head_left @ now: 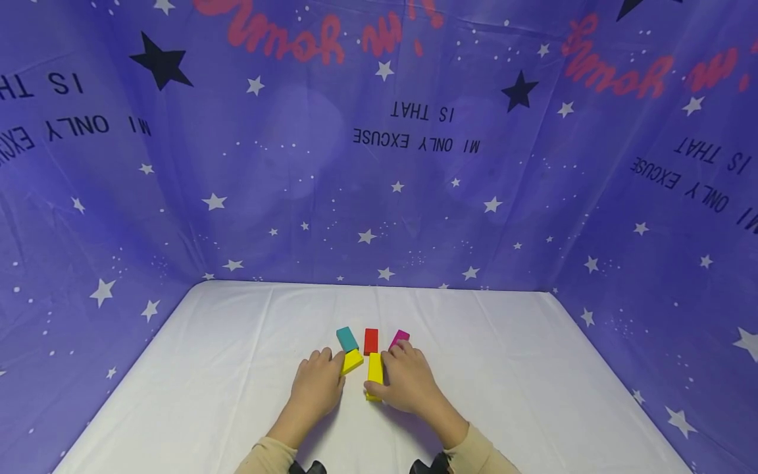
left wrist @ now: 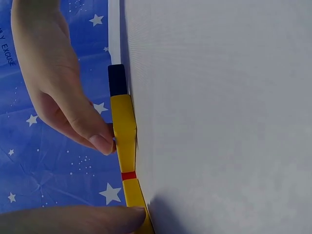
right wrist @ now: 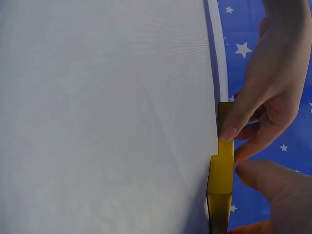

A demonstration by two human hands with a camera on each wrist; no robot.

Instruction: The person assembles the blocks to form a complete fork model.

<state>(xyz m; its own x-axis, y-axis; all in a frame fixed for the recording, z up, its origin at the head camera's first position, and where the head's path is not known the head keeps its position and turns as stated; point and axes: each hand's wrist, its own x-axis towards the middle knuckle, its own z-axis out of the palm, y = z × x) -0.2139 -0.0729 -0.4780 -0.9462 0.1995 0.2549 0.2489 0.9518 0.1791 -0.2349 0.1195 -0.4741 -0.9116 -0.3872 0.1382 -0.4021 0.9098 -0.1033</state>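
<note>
My left hand (head_left: 317, 385) pinches a yellow block (head_left: 352, 362) at its left end; the thumb lies on it in the right wrist view. My right hand (head_left: 410, 380) holds another yellow block (head_left: 376, 368), its thumb at the near end and a finger close to the far end. A teal block (head_left: 347, 339) lies just beyond the left yellow block. The red block (head_left: 371, 341) sits beyond the right yellow one. A magenta block (head_left: 401, 336) is partly hidden behind my right fingertips.
All the blocks lie on a white cloth-covered table (head_left: 237, 368). Blue star-printed fabric (head_left: 331, 164) rises along its back and both sides. Dark objects (head_left: 431, 463) show at the bottom edge, near the sleeves.
</note>
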